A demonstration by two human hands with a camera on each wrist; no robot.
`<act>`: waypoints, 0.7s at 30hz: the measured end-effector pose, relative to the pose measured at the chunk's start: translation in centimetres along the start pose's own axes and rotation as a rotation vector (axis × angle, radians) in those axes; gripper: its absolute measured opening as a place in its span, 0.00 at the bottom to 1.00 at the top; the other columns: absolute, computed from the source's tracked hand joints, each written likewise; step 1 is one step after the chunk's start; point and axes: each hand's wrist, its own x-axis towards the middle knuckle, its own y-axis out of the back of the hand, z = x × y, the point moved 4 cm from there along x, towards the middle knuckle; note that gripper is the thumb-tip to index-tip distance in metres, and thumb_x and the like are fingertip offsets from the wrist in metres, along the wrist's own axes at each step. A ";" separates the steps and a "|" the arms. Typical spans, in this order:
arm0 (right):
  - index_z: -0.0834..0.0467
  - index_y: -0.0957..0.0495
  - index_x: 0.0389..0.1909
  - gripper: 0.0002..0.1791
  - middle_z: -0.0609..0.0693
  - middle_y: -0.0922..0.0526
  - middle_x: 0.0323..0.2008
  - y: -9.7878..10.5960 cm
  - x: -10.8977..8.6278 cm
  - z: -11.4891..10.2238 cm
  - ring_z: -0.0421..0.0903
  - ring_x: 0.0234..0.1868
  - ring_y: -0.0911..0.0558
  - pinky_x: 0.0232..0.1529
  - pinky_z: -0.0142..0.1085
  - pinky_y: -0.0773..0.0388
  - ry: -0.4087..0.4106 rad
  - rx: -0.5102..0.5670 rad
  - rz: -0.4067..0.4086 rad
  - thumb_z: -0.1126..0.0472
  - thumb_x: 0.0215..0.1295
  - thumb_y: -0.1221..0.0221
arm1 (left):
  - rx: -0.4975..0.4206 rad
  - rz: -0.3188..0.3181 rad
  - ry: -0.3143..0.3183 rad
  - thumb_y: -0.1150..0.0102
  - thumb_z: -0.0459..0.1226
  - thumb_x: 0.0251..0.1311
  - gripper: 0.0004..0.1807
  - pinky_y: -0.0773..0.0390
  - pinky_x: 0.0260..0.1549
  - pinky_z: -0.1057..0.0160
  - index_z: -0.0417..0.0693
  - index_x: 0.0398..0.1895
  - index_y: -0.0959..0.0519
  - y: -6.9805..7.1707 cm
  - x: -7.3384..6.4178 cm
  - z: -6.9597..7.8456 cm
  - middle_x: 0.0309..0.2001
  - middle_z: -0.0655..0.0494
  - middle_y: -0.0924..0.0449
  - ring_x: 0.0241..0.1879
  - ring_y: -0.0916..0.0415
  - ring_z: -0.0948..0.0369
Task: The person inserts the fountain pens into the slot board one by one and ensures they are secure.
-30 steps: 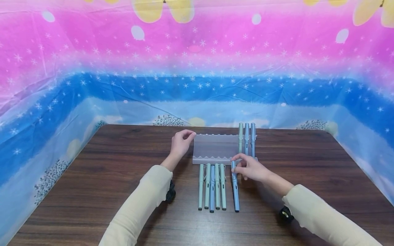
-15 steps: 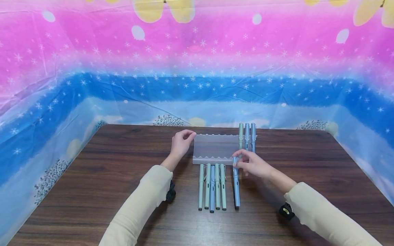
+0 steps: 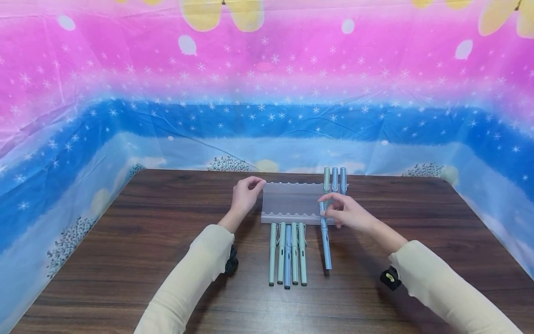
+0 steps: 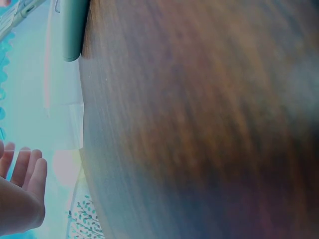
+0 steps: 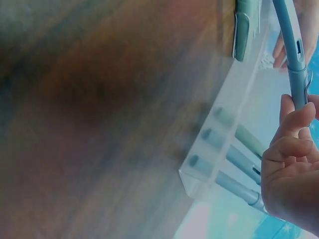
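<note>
My right hand (image 3: 352,213) pinches a blue fountain pen (image 3: 326,243) near its cap end, in front of the rack's right part. The pen's lower end slants down toward me; the right wrist view shows its clip and barrel slot (image 5: 299,47). My left hand (image 3: 246,192) holds the upper left corner of a clear pen rack (image 3: 292,199) between thumb and fingers. At the rack's right end stand three pens, one green (image 3: 327,176) and two blue, their lower parts partly hidden behind my right hand in the head view.
Several pens lie side by side on the dark wood table (image 3: 167,218) in front of the rack: green pens (image 3: 272,255) and one blue pen (image 3: 287,260) among them. A patterned pink and blue cloth (image 3: 267,116) hangs behind the table.
My right hand has lifted the blue pen and carried it away from me and slightly right, up to the rack's front edge. The left hand stays at the rack's corner.
</note>
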 end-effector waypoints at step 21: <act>0.57 0.33 0.52 0.19 0.57 0.22 0.31 3.0 1.2 -2.0 0.57 0.20 0.29 0.17 0.39 0.31 -0.006 -0.057 0.081 0.60 0.60 0.45 | 0.014 0.008 -0.001 0.45 0.41 0.57 0.10 0.33 0.44 0.60 0.44 0.36 0.20 0.0 0.1 -0.1 0.36 0.53 0.21 0.38 0.27 0.58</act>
